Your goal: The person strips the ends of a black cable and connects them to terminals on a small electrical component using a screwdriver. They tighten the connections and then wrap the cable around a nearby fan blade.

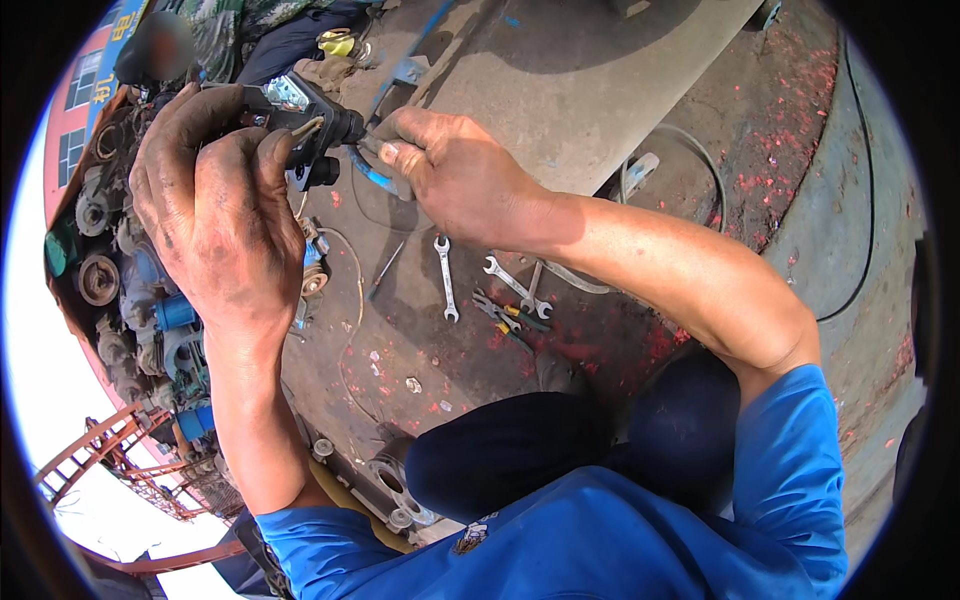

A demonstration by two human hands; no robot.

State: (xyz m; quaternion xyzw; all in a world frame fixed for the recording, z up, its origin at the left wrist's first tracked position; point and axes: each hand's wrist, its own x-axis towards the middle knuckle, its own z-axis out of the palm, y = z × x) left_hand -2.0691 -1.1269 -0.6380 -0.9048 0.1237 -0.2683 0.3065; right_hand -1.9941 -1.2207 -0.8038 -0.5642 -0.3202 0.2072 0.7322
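Observation:
My left hand (220,200), its fingers dark with grime, is closed around a black electrical control box (322,112) held up at the upper left. Round black fittings stick out of the box's right side, and a metal part with wires shows behind my fingertips. My right hand (465,180) is closed, thumb and forefinger pressed together right by the upper black fitting. What lies between those fingertips is mostly hidden. Below the hands, on the stained ground, lie an open-ended wrench (446,280), a thin screwdriver (386,270), more wrenches (512,282) and pliers with dark handles (512,312).
A large flat metal plate (580,80) spans the upper right. Old motors and machine parts (125,280) are heaped along the left. Another person in camouflage clothing (215,35) is at the upper left. A thin cable (355,330) and a grey hose (705,150) trail over the ground.

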